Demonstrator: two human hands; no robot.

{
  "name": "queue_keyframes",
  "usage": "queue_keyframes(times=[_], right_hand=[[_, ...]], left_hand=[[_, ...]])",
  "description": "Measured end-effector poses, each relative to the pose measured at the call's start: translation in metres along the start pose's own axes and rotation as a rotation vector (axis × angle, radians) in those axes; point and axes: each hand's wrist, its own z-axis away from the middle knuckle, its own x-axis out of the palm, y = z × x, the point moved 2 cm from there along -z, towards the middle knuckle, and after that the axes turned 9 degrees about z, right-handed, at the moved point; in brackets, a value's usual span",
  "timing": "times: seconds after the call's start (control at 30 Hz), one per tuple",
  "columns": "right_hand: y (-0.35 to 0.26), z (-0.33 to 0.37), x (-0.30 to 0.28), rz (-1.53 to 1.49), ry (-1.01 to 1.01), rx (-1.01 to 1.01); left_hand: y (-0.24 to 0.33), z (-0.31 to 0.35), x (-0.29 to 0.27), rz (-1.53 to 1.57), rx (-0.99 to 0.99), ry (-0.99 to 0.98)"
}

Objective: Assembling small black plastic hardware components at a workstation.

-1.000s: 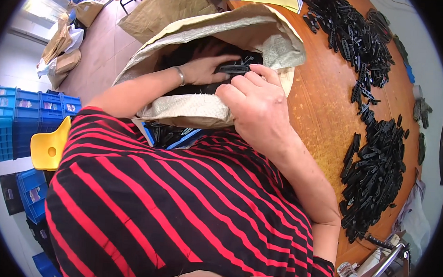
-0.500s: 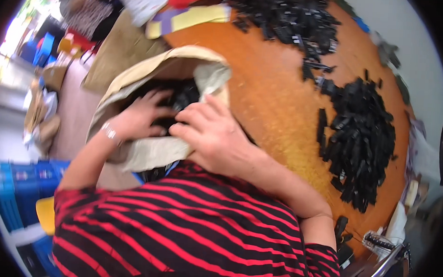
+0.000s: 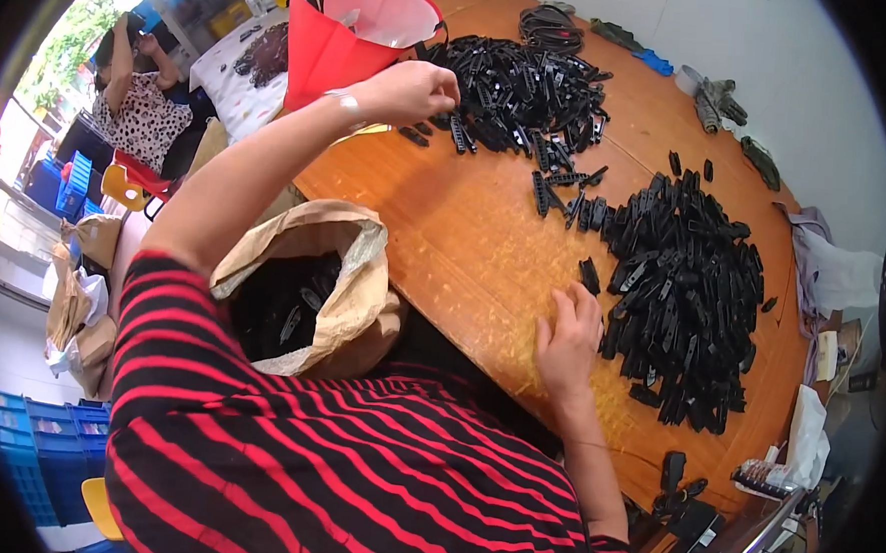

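Note:
My left hand [image 3: 413, 93] reaches across the table beside the pile of narrow black plastic clip-like pieces [image 3: 518, 90] at the back. Its fingers are curled together, and whatever is in them, if anything, is hidden. My right hand [image 3: 570, 345] is by the left edge of a second pile of the same pieces [image 3: 687, 299], thumb and fingers apart, nothing seen in it. One loose black piece [image 3: 589, 275] lies just beyond its fingertips. Against the table edge, at my lap, an open brown paper sack [image 3: 356, 307] holds more black pieces [image 3: 286, 308].
A red bag [image 3: 324, 55] with a pale lining stands at the far left of the wooden table [image 3: 445, 237]. A coiled dark cable [image 3: 551, 29] lies at the back. Blue crates [image 3: 43, 446] stand at lower left. Another person [image 3: 141, 111] sits beyond, arms raised.
Both hands have left the paper sack's mouth. My left hand went up and forward to the far pile; my right moved right onto the table. The sack sits lower, and the red bag shows fully.

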Motion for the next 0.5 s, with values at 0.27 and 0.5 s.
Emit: queue_keyframes(times=[0.27,0.5], right_hand=[[0.016,0.006,0.011,-0.005,0.027,0.044],[0.017,0.005,0.011,-0.064,0.036,0.025]], left_hand=[[-0.173,-0.071,0.113,-0.088,-0.550,0.481],[-0.172,-0.076,0.136,0.031,-0.677,0.608]])
